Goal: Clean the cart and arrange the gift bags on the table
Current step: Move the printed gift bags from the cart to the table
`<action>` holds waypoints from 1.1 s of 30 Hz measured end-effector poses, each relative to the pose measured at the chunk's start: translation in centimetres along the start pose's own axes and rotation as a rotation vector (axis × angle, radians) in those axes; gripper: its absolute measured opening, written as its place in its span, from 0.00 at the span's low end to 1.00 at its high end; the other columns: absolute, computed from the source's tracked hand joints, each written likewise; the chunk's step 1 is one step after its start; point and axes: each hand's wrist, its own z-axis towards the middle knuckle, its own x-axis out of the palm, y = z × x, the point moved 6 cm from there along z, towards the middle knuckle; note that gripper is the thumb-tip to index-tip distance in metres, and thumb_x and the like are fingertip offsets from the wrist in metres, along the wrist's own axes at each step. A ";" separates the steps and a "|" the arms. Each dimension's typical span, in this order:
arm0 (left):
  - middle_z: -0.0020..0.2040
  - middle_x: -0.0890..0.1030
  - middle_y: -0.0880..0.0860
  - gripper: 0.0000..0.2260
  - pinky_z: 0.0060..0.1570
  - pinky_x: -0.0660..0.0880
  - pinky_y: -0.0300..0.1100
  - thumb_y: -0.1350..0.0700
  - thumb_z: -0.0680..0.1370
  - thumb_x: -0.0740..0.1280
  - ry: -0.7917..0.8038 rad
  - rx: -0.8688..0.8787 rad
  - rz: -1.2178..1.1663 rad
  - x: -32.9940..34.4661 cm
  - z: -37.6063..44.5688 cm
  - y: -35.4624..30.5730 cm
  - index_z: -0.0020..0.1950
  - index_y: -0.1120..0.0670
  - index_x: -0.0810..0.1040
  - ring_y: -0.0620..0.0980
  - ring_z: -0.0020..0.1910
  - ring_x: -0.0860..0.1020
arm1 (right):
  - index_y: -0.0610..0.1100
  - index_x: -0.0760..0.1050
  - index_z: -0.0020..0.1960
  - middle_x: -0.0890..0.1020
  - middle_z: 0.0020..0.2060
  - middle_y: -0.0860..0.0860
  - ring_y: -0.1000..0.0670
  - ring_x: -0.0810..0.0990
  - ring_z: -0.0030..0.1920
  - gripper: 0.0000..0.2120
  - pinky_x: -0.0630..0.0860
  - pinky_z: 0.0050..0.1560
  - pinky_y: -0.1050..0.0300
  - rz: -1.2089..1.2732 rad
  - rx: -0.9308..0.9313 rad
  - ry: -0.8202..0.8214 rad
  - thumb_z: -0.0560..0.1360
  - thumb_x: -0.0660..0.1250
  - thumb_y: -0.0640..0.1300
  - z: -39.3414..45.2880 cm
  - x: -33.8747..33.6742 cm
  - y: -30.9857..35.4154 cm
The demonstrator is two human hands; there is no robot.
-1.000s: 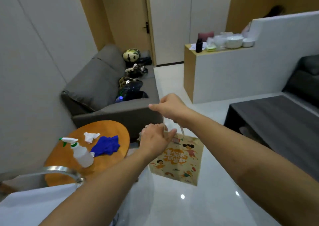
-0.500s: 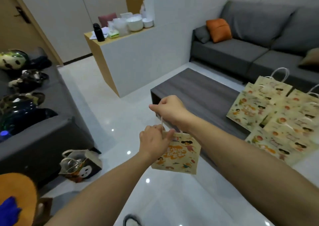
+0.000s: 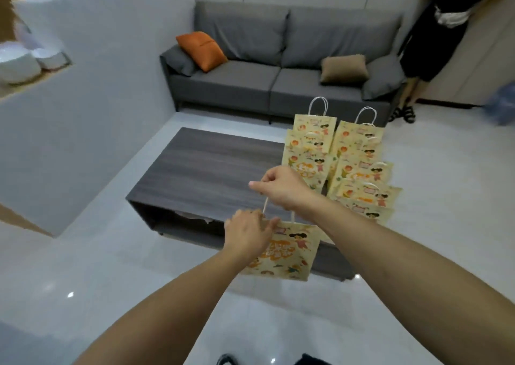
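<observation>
Right hand (image 3: 281,188): fingers curled tight, pinching the white string handle and holding it up.
Left hand (image 3: 246,233): fingers bent, gripping the top edge of the gift bag (image 3: 287,253).
Gift bag: hangs in the air in front of the near edge of the table (image 3: 200,169), not touching it.
Other bags (image 3: 348,164): lie flat in two rows on the right end of the table, overlapping.
Sofa (image 3: 278,58): grey, behind the table, with an orange cushion (image 3: 202,50).

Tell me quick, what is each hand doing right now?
Left hand: gripping the top edge of the gift bag.
Right hand: pinching the bag's white handle.
</observation>
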 end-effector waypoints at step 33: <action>0.62 0.80 0.57 0.16 0.58 0.74 0.51 0.54 0.82 0.60 0.379 0.029 0.244 12.7 35.9 -7.8 0.69 0.54 0.72 0.58 0.62 0.78 | 0.47 0.79 0.45 0.81 0.42 0.53 0.52 0.78 0.45 0.11 0.74 0.45 0.53 0.090 0.196 -0.023 0.78 0.69 0.54 30.8 -9.0 -18.2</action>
